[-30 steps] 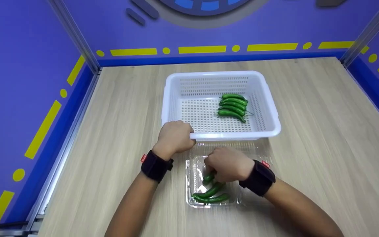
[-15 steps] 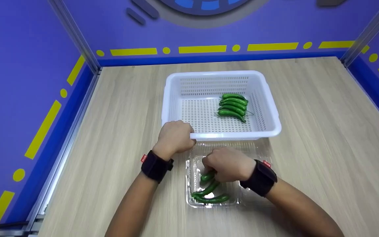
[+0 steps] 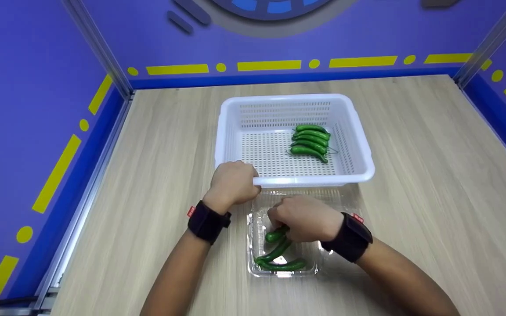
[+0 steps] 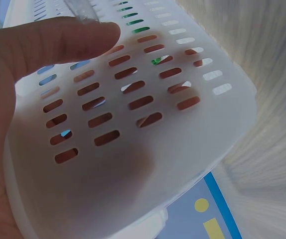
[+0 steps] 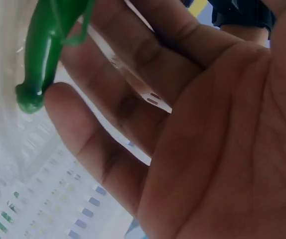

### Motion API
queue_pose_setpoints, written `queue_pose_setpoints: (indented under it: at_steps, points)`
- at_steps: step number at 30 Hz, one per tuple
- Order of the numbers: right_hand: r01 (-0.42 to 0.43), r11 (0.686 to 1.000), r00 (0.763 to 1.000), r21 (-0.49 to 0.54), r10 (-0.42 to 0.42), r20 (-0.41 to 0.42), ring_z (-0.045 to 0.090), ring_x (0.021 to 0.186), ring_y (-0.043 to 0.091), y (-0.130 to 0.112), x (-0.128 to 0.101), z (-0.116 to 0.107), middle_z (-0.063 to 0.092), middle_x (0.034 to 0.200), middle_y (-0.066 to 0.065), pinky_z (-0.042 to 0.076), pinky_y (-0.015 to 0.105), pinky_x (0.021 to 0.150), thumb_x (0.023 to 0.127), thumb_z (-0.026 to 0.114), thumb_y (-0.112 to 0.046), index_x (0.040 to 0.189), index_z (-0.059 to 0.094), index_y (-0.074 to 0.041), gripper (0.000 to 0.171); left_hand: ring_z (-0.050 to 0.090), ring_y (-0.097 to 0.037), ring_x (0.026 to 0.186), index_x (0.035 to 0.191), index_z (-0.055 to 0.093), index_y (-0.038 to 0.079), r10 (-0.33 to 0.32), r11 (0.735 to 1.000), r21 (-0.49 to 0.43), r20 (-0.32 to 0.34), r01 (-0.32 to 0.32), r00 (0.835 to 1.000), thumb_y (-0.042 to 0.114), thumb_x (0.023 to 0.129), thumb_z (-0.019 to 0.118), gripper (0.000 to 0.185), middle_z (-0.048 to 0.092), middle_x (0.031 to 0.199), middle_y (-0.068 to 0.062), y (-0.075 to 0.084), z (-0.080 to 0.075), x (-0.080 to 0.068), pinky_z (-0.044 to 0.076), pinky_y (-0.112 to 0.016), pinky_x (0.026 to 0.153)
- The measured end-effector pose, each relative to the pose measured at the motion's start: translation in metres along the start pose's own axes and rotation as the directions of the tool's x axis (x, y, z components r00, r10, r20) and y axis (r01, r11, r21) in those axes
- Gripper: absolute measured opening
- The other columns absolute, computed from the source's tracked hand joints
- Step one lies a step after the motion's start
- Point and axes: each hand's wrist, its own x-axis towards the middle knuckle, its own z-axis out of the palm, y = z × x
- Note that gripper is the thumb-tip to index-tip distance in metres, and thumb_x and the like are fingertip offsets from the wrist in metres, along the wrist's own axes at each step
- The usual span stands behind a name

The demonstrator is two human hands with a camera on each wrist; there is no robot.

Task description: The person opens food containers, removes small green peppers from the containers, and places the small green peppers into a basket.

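My left hand [image 3: 234, 182] grips the near-left rim of a white perforated basket [image 3: 310, 181]. In the left wrist view its thumb [image 4: 68, 42] presses the outer wall, and the other fingers show through the slots. Inside the clear plastic clamshell container [image 3: 250, 250], my right hand [image 3: 306, 219] holds a green chili pepper [image 3: 274, 237], whose blunt end sticks out left of the fingers. Below it lie two more chili peppers [image 3: 283, 265], touching at their left ends. The right wrist view shows the pepper [image 5: 41, 59] by the fingertips; the thumb is hidden there.
Several green chili peppers [image 3: 310, 142] lie in a row at the basket's right side. The container's right half [image 3: 338, 263] lies under my right wrist. A wooden table [image 3: 169, 140] carries everything, with blue-purple panels [image 3: 182, 48] at the back and sides.
My right hand has shifted slightly left, and the pepper at its fingers has moved left with it. The middle pepper has also slid a little left. My left hand stays put.
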Motion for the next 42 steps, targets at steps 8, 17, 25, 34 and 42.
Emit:
queue_pose_setpoints:
  at_steps: [8,17,25,34,42]
  points:
    - [0.006,0.999,1.000,0.036,-0.006,-0.007,0.052,0.062,0.008,0.000,-0.001,-0.006,0.064,0.073,-0.010,0.046,0.030,0.057,0.076,0.085,-0.014,0.076,0.062,-0.021,0.024,0.045,-0.016,0.056,0.055,0.040,0.023,-0.001,1.000,-0.005,-0.001,0.001,1.000,0.031,0.080,0.068,0.039,0.042,0.058,0.007,-0.001,0.000,-0.001,0.036,-0.036,0.048]
    - [0.017,0.999,1.000,0.044,-0.016,-0.019,0.050,0.063,0.007,0.000,-0.001,-0.011,0.061,0.073,-0.009,0.042,0.026,0.056,0.072,0.086,-0.009,0.077,0.060,-0.020,0.028,0.045,-0.016,0.056,0.055,0.039,0.023,-0.002,1.000,-0.009,-0.002,0.002,1.000,0.030,0.079,0.068,0.038,0.040,0.057,0.008,-0.001,0.000,-0.001,0.037,-0.036,0.049]
    - [0.037,0.998,0.997,0.041,-0.034,-0.071,0.048,0.065,0.008,-0.001,-0.003,-0.013,0.057,0.072,-0.008,0.038,0.025,0.057,0.074,0.085,-0.012,0.078,0.059,-0.019,0.028,0.050,-0.018,0.056,0.057,0.047,0.022,-0.006,1.000,0.000,0.009,0.006,1.000,0.030,0.080,0.069,0.033,0.047,0.058,0.006,-0.001,0.000,-0.001,0.038,-0.037,0.049]
    - [0.044,0.998,0.993,0.040,-0.040,-0.107,0.051,0.068,0.009,0.004,-0.008,-0.025,0.058,0.076,-0.008,0.044,0.029,0.062,0.077,0.084,-0.014,0.082,0.060,-0.019,0.025,0.048,-0.017,0.055,0.056,0.046,0.022,-0.003,1.000,-0.012,0.012,0.004,1.000,0.028,0.080,0.068,0.033,0.044,0.056,0.007,0.000,0.001,-0.001,0.036,-0.036,0.048]
    - [0.026,0.999,0.977,0.025,-0.020,-0.214,0.057,0.075,0.011,0.012,-0.014,-0.041,0.062,0.082,-0.010,0.050,0.034,0.073,0.081,0.080,-0.015,0.087,0.063,-0.019,0.019,0.049,-0.019,0.054,0.057,0.054,0.022,0.001,1.000,-0.011,0.010,-0.001,1.000,0.029,0.079,0.069,0.027,0.045,0.055,0.007,0.001,0.000,0.000,0.038,-0.037,0.049]
